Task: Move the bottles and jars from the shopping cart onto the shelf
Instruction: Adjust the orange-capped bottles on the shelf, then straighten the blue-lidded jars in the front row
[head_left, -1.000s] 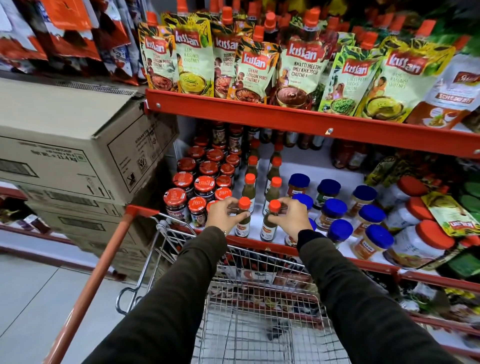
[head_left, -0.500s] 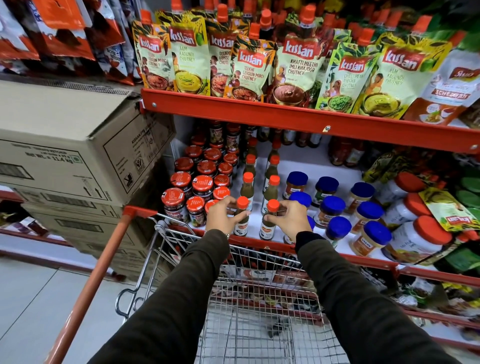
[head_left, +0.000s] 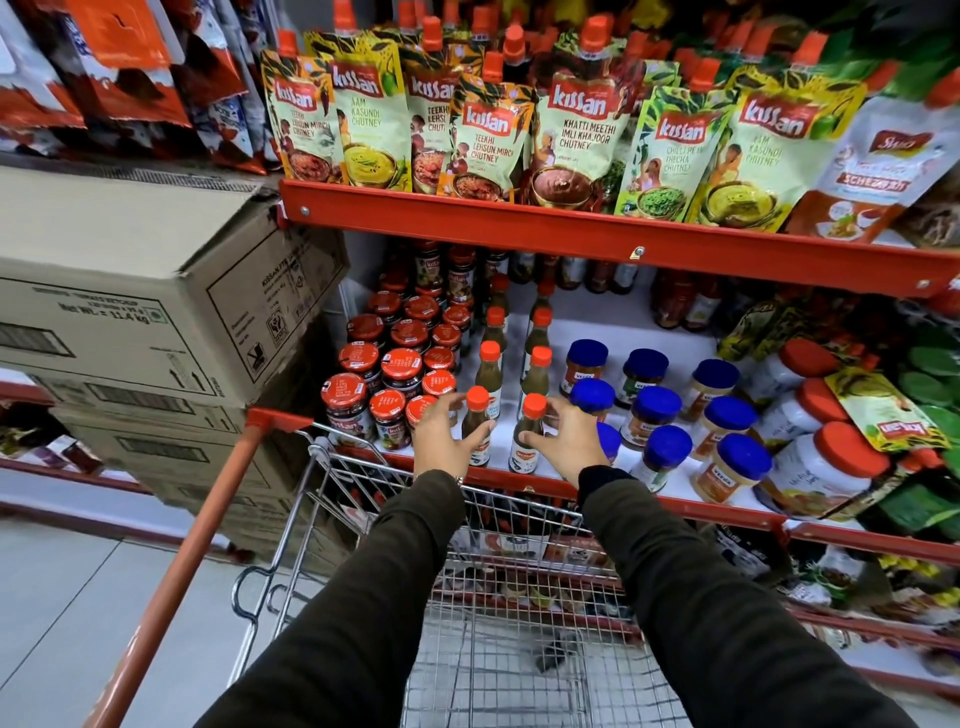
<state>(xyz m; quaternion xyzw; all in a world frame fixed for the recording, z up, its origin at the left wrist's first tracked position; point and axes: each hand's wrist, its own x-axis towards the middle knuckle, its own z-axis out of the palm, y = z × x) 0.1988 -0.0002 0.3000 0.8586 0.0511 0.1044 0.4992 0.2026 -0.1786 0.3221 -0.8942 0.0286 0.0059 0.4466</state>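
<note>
Orange-capped bottles (head_left: 477, 434) (head_left: 527, 435) stand between left hand (head_left: 441, 436) and right hand (head_left: 571, 441).

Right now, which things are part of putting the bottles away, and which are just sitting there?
Part of the job:
left hand
right hand
left bottle
right bottle
cart
shelf

Just sitting there:
boxes
chutney pouches
blue-lid jars
red-lid jars

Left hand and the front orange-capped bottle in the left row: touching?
Touching. In the head view the left hand has its thumb across the body of the front left bottle, which stands on the shelf.
</note>
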